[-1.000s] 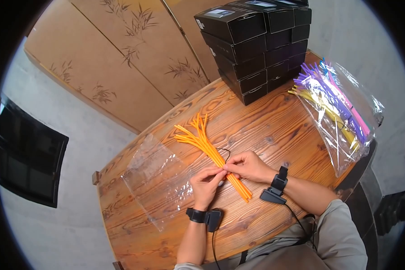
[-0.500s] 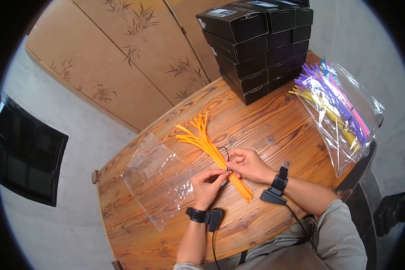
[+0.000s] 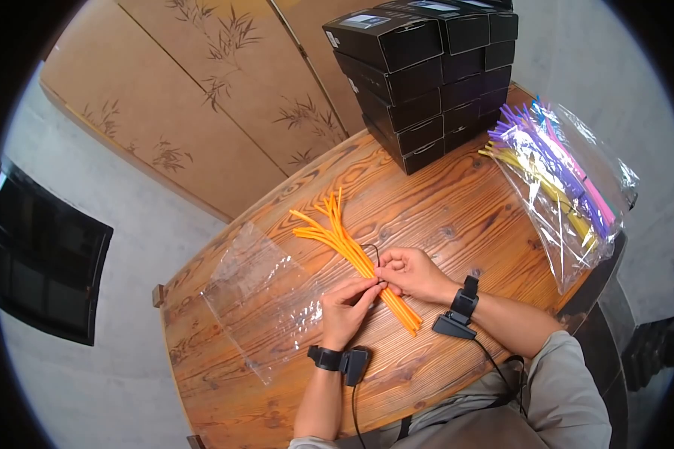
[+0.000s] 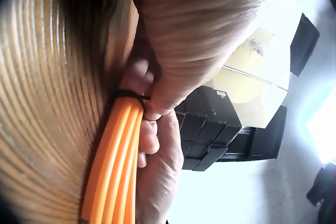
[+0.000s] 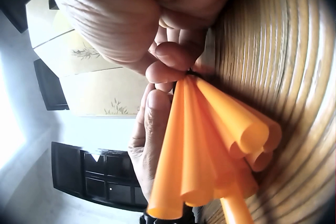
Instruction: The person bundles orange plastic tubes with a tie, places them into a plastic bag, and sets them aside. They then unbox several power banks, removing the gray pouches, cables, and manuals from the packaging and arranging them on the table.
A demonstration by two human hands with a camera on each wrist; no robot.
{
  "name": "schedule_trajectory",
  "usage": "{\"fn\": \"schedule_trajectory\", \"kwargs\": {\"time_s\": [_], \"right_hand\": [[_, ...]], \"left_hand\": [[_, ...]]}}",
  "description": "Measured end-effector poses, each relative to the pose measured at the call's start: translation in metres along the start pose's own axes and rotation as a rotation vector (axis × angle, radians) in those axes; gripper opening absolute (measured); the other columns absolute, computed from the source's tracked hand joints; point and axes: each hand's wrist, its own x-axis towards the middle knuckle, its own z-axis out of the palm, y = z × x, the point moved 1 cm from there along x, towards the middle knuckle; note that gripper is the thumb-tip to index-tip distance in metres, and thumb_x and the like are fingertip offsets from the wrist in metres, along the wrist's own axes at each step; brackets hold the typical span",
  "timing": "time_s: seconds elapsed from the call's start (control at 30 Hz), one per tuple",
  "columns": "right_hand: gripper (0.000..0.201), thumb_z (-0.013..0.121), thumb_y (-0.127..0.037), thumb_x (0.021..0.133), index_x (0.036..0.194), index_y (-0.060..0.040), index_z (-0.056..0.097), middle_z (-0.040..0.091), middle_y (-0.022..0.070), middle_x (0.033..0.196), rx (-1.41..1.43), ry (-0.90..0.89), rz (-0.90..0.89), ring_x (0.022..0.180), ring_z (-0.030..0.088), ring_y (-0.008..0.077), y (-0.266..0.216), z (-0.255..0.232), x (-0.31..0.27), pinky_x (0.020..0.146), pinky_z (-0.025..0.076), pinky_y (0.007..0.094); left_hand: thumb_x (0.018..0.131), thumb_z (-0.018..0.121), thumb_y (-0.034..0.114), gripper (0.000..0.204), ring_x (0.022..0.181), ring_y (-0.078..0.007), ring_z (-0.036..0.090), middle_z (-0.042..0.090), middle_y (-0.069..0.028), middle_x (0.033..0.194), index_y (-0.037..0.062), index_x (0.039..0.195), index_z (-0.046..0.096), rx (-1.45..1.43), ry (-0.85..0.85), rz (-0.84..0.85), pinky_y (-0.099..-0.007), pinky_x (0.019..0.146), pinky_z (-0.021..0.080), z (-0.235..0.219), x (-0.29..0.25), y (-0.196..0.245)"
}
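Both hands meeting over a bundle of orange straws [image 3: 356,254] on the wooden table [image 3: 457,209].

Left hand [image 3: 344,310] reaching up from the near edge, fingers curled, tips pinching the thin black band [image 4: 130,95] round the bundle's middle. Right hand [image 3: 416,275] coming in from the opposite side, fingers bent, pinching the same spot, fingertips touching the left's. Beyond the pinch, straws fanning out; nearer, packed tight. Left of the pinch, an empty clear bag [image 3: 266,299]; far beyond, stacked black boxes [image 3: 427,75].
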Motion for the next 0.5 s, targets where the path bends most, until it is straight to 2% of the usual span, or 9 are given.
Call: {"fn": "schedule_trajectory", "kwargs": {"time_s": [0.1, 0.23, 0.33, 0.43, 0.5], "right_hand": [[0.014, 0.06, -0.01, 0.096, 0.104, 0.0014, 0.058, 0.065, 0.0013, 0.076, -0.021, -0.01, 0.016, 0.06, 0.056, 0.0038, 0.002, -0.002, 0.001, 0.054, 0.045, 0.0165], [0.019, 0.063, -0.009, 0.094, 0.109, 0.002, 0.057, 0.066, 0.0028, 0.081, 0.016, -0.007, 0.008, 0.064, 0.057, 0.0034, -0.001, -0.001, 0.0, 0.056, 0.046, 0.0166], [0.027, 0.067, -0.006, 0.09, 0.112, 0.003, 0.055, 0.064, 0.0028, 0.086, -0.057, 0.0, -0.137, 0.07, 0.059, 0.0035, 0.001, 0.001, 0.001, 0.06, 0.048, 0.017], [0.034, 0.069, -0.004, 0.087, 0.116, 0.0019, 0.052, 0.06, 0.002, 0.087, -0.032, -0.021, -0.177, 0.073, 0.059, 0.0042, 0.0, 0.001, 0.0, 0.063, 0.049, 0.0175], [0.029, 0.07, -0.004, 0.085, 0.11, 0.0006, 0.057, 0.058, 0.0014, 0.085, -0.05, -0.001, -0.206, 0.072, 0.058, 0.0047, 0.007, -0.002, 0.002, 0.063, 0.048, 0.0184]], "left_hand": [[0.084, 0.072, -0.003, 0.013, 0.079, -0.0116, 0.067, 0.073, -0.0095, 0.091, -0.0026, 0.097, 0.074, 0.027, -0.041, 0.003, -0.0226, 0.072, 0.052, -0.001, 0.0, 0.001], [0.089, 0.069, 0.004, 0.012, 0.08, -0.0105, 0.065, 0.073, -0.0076, 0.088, -0.003, 0.098, 0.072, -0.051, -0.029, -0.206, -0.0231, 0.071, 0.052, 0.0, -0.003, -0.002], [0.093, 0.066, 0.007, 0.015, 0.08, -0.0075, 0.063, 0.071, -0.0051, 0.088, -0.0043, 0.102, 0.07, -0.167, -0.004, -0.307, -0.0212, 0.07, 0.05, 0.001, -0.005, -0.011], [0.095, 0.064, 0.01, 0.018, 0.078, -0.0058, 0.06, 0.069, -0.0028, 0.088, -0.0047, 0.105, 0.068, -0.249, -0.011, -0.39, -0.0195, 0.07, 0.048, -0.001, -0.006, -0.019], [0.095, 0.064, 0.011, 0.019, 0.076, -0.0053, 0.059, 0.067, -0.0017, 0.087, -0.0045, 0.105, 0.068, -0.289, -0.03, -0.435, -0.0185, 0.069, 0.048, -0.003, -0.005, -0.018]]}}
